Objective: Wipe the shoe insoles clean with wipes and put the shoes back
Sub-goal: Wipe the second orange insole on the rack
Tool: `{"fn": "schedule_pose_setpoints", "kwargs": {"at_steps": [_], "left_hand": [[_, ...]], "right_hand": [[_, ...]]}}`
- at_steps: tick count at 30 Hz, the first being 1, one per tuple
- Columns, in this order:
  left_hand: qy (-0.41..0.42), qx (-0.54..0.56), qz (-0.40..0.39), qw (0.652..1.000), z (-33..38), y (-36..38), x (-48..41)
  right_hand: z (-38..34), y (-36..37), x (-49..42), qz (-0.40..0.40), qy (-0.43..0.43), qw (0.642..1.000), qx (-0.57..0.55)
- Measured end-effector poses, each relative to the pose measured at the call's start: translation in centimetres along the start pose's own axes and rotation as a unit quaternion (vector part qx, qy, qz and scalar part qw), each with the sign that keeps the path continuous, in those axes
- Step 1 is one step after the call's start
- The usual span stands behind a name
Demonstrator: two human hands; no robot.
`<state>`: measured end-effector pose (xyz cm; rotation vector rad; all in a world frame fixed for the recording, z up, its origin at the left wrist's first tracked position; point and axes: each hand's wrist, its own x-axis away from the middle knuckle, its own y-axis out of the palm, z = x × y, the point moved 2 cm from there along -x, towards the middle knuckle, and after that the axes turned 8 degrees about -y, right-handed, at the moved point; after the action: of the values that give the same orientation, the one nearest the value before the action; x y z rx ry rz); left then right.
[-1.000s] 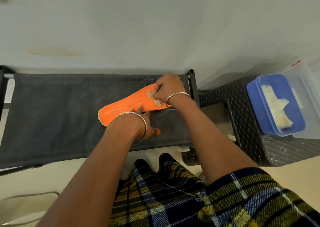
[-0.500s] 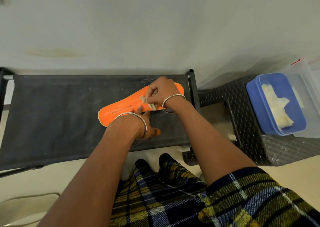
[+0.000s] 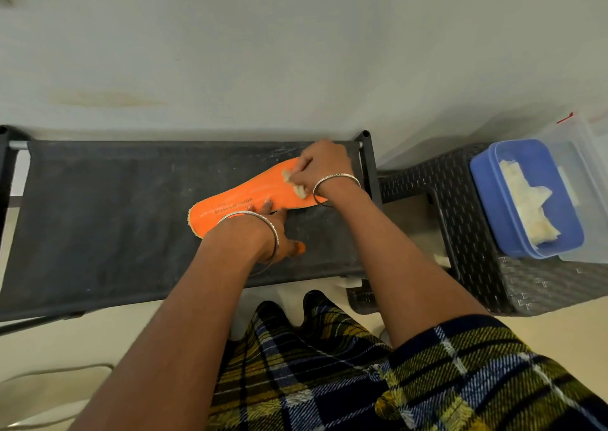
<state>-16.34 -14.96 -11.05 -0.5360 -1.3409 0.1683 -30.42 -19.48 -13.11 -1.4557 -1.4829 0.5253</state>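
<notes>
Orange insole (image 3: 245, 200) on black shelf (image 3: 98, 220), left hand (image 3: 282, 230) pressing it flat-fingered, right hand (image 3: 324, 164) pinching wipe (image 3: 298, 191) on it

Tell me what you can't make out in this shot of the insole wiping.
Head view only:
1. Insole end: hidden under the right hand.
2. Wipe: mostly covered by that hand's fingers.
3. Insole print: too small, partly behind the left hand.
4. Clear tub: cut off by the right edge.
5. Shoes: none in frame.
</notes>
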Motion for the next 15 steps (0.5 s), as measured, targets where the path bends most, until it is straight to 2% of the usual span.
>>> {"fn": "schedule_pose_setpoints", "kwargs": {"at_steps": [2, 4, 6, 9, 10, 15], "left_hand": [[0.0, 0.003, -0.004, 1.0, 0.0, 0.0, 0.1], [-0.001, 0.004, -0.004, 1.0, 0.0, -0.1, 0.1], [-0.002, 0.004, -0.002, 1.0, 0.1, 0.0, 0.1], [-0.005, 0.0, 0.001, 1.0, 0.3, 0.0, 0.1], [-0.005, 0.0, 0.0, 1.0, 0.3, 0.0, 0.2], [-0.001, 0.005, -0.01, 1.0, 0.0, -0.2, 0.3]], "right_hand": [[0.9, -0.5, -0.3, 0.065, 0.042, 0.997, 0.022], [0.9, -0.6, -0.2, 0.087, 0.043, 0.995, 0.024], [0.2, -0.2, 0.0, 0.056, 0.016, 0.998, 0.027], [-1.0, 0.3, 0.8, -0.044, -0.033, 0.998, -0.029], [-0.9, 0.2, 0.8, -0.053, -0.032, 0.997, -0.037], [1.7, -1.3, 0.2, 0.066, 0.067, 0.995, -0.019]]}}
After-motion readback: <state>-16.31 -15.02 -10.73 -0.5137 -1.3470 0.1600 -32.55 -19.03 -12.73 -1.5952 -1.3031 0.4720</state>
